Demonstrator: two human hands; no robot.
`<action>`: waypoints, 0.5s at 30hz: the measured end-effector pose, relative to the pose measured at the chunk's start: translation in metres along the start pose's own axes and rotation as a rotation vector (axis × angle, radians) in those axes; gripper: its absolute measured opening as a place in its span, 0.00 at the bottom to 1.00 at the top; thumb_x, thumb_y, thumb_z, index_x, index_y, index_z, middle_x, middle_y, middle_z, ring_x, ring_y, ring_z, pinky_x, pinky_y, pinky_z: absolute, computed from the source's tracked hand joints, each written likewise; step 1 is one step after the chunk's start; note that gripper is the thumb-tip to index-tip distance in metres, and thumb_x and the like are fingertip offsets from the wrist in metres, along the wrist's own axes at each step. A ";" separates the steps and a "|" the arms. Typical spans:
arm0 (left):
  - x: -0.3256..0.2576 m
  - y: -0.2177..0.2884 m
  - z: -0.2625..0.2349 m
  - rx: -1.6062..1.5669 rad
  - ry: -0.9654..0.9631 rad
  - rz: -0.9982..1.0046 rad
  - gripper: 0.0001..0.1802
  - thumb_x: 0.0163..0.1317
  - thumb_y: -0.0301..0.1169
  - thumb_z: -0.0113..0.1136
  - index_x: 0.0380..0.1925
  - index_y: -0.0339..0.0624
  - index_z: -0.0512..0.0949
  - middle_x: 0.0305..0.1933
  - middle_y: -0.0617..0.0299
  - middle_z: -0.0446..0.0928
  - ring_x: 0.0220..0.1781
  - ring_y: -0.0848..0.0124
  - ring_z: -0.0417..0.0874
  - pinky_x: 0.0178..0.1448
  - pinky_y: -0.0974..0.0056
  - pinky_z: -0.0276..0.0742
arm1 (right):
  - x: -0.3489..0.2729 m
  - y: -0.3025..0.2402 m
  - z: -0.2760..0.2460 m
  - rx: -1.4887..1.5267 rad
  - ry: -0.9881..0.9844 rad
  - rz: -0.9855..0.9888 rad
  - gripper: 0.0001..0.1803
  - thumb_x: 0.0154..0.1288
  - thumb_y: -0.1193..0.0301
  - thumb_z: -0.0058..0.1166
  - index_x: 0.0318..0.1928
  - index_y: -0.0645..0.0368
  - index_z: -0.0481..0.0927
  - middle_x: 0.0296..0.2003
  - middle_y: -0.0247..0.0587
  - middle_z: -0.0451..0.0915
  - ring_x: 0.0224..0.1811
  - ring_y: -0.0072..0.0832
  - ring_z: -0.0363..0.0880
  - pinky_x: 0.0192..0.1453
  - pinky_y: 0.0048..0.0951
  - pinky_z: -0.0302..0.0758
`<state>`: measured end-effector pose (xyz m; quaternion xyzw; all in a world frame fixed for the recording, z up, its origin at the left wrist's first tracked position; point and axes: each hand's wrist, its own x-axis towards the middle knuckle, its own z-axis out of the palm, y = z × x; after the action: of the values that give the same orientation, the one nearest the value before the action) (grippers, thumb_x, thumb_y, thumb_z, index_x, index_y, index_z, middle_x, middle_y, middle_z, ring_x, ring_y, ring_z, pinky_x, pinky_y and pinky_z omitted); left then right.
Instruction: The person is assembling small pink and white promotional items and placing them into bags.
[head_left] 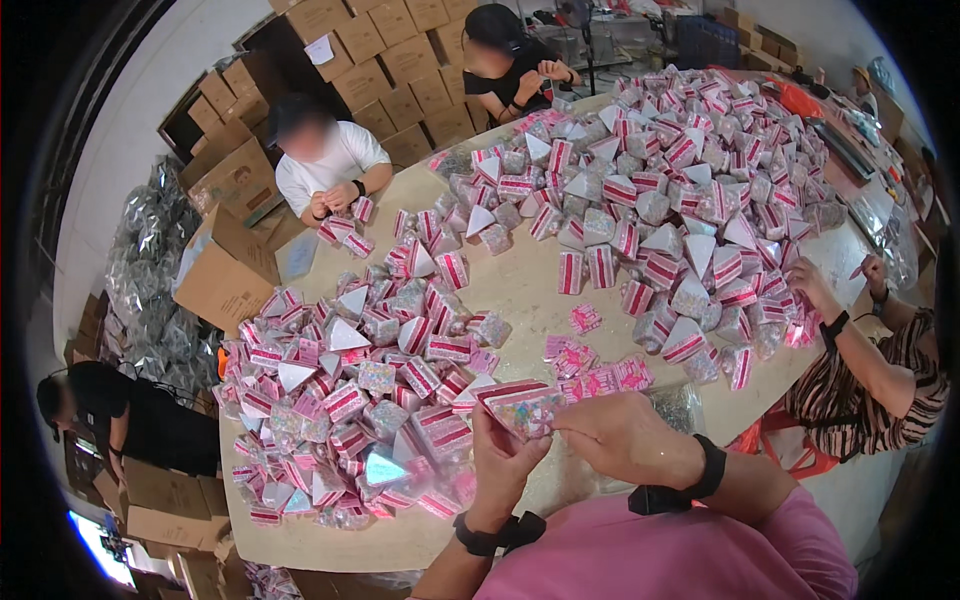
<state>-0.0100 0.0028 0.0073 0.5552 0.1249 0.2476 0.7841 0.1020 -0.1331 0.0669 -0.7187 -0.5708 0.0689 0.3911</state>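
My left hand [505,455] grips a wedge-shaped pack [525,408] that looks like a slice of cake, with pink and white striped sides and a clear face showing small multicoloured pieces. At the pack's right end, my right hand [625,435] is closed, its fingertips curled out of sight, so what it pinches is hidden. Just beyond my hands lie several loose pink printed cards [630,375]. Part of a clear bag of small pieces [680,405] shows behind my right hand. To the left, a large heap of similar wedge packs [375,378] reaches almost to my left wrist.
A bigger heap of wedge packs [700,190] covers the table's far right. Co-workers sit around the table [520,275], one in white, one in black, one in striped clothing at right. Cardboard boxes [400,60] are stacked behind; an open carton [228,268] stands beside the left edge.
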 end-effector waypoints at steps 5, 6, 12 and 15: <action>-0.001 -0.006 -0.005 -0.019 -0.014 -0.028 0.40 0.47 0.25 0.70 0.58 0.40 0.57 0.54 0.57 0.69 0.57 0.68 0.73 0.61 0.62 0.70 | 0.004 -0.001 -0.005 0.010 -0.131 0.133 0.09 0.58 0.71 0.51 0.38 0.60 0.80 0.31 0.47 0.79 0.33 0.45 0.79 0.35 0.39 0.75; 0.000 -0.008 -0.007 -0.004 -0.014 -0.020 0.40 0.48 0.25 0.70 0.59 0.40 0.57 0.54 0.57 0.69 0.57 0.68 0.72 0.61 0.61 0.70 | 0.003 0.000 -0.004 0.037 -0.128 0.130 0.09 0.58 0.71 0.51 0.38 0.60 0.80 0.30 0.47 0.79 0.32 0.45 0.79 0.35 0.39 0.75; -0.003 -0.010 -0.010 -0.216 -0.025 -0.149 0.40 0.50 0.30 0.69 0.60 0.39 0.57 0.56 0.58 0.68 0.59 0.67 0.71 0.63 0.60 0.70 | 0.007 0.001 -0.004 0.278 -0.037 0.239 0.10 0.60 0.72 0.50 0.39 0.62 0.80 0.29 0.46 0.79 0.28 0.35 0.79 0.34 0.32 0.74; -0.004 -0.012 -0.003 -0.255 -0.037 -0.110 0.40 0.51 0.32 0.69 0.61 0.39 0.56 0.55 0.58 0.68 0.59 0.67 0.71 0.63 0.60 0.70 | 0.012 0.001 -0.005 0.407 0.078 0.359 0.10 0.61 0.73 0.51 0.41 0.64 0.80 0.29 0.42 0.80 0.29 0.26 0.79 0.34 0.27 0.74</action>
<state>-0.0119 0.0006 -0.0051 0.4478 0.1082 0.2080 0.8629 0.1094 -0.1247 0.0743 -0.7169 -0.3931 0.2227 0.5309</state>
